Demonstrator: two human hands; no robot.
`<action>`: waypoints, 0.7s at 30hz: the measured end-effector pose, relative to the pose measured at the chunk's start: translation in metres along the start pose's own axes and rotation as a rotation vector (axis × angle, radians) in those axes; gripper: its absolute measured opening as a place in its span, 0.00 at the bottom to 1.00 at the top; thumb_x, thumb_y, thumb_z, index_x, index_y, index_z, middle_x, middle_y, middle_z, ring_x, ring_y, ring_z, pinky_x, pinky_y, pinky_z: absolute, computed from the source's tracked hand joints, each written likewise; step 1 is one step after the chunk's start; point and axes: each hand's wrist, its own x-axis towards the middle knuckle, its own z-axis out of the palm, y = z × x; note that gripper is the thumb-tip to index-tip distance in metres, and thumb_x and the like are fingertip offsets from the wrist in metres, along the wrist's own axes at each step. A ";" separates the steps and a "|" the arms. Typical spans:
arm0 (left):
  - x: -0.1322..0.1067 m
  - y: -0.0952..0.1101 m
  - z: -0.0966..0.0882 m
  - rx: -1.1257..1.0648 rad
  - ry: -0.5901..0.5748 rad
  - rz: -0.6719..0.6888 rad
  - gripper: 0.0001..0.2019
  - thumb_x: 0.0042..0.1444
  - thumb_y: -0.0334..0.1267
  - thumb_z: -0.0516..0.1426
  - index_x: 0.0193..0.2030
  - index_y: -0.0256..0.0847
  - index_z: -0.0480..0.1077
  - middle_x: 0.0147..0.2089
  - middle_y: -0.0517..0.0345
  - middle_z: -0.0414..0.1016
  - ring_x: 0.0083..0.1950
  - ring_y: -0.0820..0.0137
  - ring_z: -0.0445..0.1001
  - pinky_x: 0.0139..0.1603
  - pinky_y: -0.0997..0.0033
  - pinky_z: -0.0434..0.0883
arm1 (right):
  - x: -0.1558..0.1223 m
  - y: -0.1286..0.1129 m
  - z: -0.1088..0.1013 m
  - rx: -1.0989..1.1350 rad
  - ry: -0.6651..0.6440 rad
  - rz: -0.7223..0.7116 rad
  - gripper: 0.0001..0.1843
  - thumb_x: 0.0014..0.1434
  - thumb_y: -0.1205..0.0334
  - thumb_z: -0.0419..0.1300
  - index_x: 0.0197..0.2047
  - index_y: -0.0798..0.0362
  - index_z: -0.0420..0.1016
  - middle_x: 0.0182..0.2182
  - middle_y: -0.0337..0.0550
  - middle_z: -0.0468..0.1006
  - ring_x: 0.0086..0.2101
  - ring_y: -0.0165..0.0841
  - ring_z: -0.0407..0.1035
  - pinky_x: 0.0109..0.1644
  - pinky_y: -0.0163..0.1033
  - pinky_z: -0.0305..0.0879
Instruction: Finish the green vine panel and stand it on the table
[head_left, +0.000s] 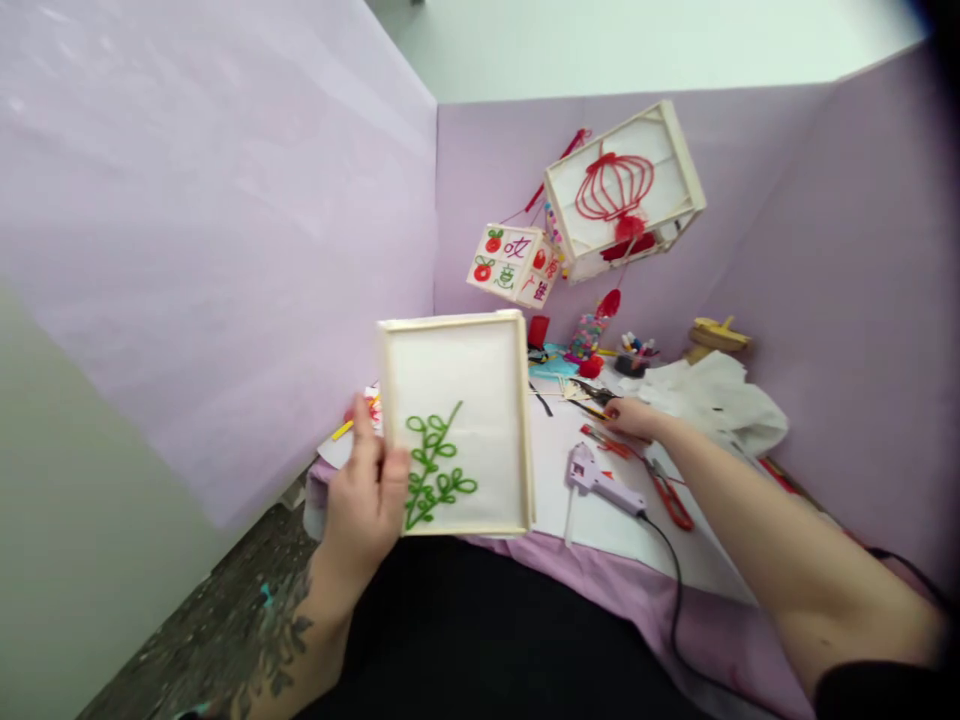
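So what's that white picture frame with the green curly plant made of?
The pale-edged rectangular panel in the left hand looks like thin light wood strips round a matte white sheet, maybe paper or fabric; it is too blurry to tell which. The green looping plant shape looks like bent fuzzy wire, probably pipe cleaner.

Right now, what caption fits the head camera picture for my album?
Left hand holds a framed panel with a green plant; right hand reaches among tools beside a glue gun.

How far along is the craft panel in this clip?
Done: a green stem design sits on the white framed panel. In hand: the left hand holds that panel up; the right hand reaches among tools beside the red scissors. Left: the glue gun lies unused, and the panel stands unjoined.
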 end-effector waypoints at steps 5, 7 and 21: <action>0.002 0.025 0.021 -0.118 -0.262 0.020 0.33 0.67 0.44 0.44 0.72 0.26 0.42 0.29 0.56 0.74 0.27 0.67 0.73 0.31 0.70 0.69 | -0.034 -0.022 -0.036 0.022 0.024 0.062 0.07 0.64 0.61 0.57 0.42 0.57 0.72 0.28 0.42 0.77 0.25 0.31 0.73 0.29 0.36 0.70; 0.000 0.030 0.028 -0.124 -0.345 0.014 0.33 0.67 0.45 0.43 0.72 0.25 0.42 0.27 0.56 0.74 0.26 0.67 0.72 0.30 0.69 0.69 | -0.075 -0.035 -0.047 0.132 0.087 -0.008 0.09 0.65 0.58 0.54 0.46 0.52 0.69 0.30 0.40 0.79 0.27 0.31 0.75 0.31 0.35 0.72; -0.008 0.044 0.039 -0.019 -0.358 0.121 0.33 0.67 0.45 0.43 0.72 0.27 0.42 0.34 0.50 0.79 0.25 0.67 0.74 0.29 0.70 0.68 | -0.228 -0.082 -0.023 0.310 0.076 -0.444 0.18 0.63 0.64 0.56 0.54 0.42 0.77 0.41 0.44 0.83 0.38 0.38 0.79 0.36 0.39 0.76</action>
